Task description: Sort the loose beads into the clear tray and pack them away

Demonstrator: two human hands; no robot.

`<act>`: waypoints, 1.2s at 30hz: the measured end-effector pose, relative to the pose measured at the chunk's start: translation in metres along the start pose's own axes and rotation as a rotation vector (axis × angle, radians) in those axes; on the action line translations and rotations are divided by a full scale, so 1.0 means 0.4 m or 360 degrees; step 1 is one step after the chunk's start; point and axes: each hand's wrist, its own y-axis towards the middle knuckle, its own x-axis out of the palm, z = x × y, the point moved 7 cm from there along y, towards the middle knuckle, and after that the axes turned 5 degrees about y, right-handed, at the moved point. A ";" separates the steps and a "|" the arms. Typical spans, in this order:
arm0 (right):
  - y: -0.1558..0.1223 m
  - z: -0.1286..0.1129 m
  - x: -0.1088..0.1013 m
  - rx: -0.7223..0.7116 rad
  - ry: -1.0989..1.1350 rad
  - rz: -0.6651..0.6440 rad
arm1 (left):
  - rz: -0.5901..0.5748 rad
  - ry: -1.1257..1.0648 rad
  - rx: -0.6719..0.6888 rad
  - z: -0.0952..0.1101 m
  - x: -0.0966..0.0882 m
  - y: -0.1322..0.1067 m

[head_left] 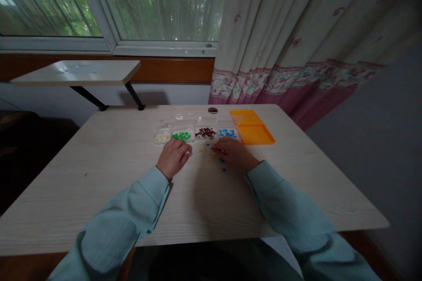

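Observation:
Small pieces lie sorted by colour in clear plastic boxes: pale yellow pieces [161,137], green pieces [182,136], dark red-brown pieces [205,132] and blue pieces [227,133]. My left hand [173,157] rests just in front of the green ones, its fingers curled; what they hold, if anything, is too small to name. To the right, my right hand [234,153] bends over loose bits below the blue box, thumb and fingertips pinched together. Between the hands lies a loose yellow piece [201,150]. Another loose blue piece [224,170] sits nearer me, beside the right hand.
An orange tray [257,134] with a divider stands right of the boxes. Behind them the wooden table [132,210] has a round hole [212,110]. A raised white shelf [82,72] on black legs is at the back left, a curtain [280,44] at the back right.

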 end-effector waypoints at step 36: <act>0.002 -0.166 0.008 -0.0322 -0.0111 0.0457 | 0.0363 -0.0417 0.0328 0.075 -0.073 -0.008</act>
